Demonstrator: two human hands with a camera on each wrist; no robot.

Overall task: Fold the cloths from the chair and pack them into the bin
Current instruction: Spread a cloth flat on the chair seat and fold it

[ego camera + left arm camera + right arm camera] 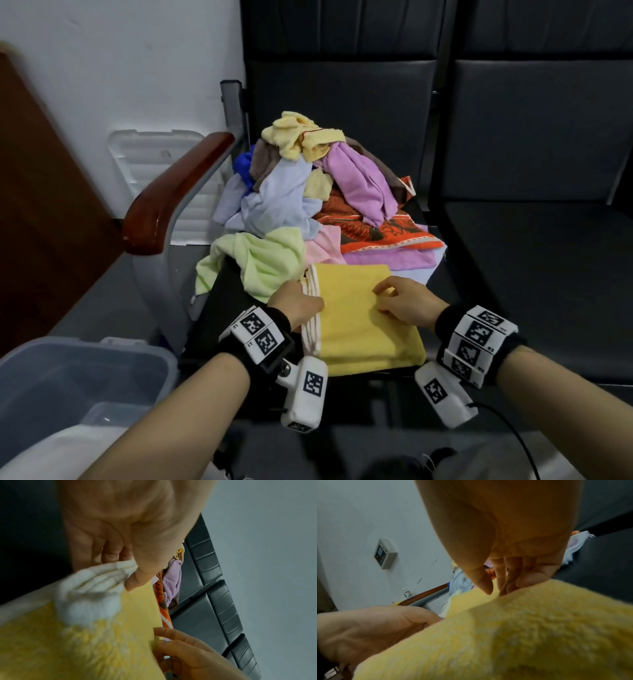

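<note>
My left hand (pixel 297 302) pinches the white edge of the folded yellow towel (pixel 359 318) on the chair seat (pixel 513 274); my right hand (pixel 404 301) presses it, fingers bent. Lifting one-sided could spill the fold before the bin (pixel 85 346).

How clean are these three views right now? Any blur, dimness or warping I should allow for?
Head view: sharp on the yellow towel and cloth pile; wide-angle bending and smear at the left edge. Left wrist view: dim, the towel's white border blurred, the left hand looming large. Right wrist view: near towel pile soft, the right hand shadowed, the wall panel crisp.
</note>
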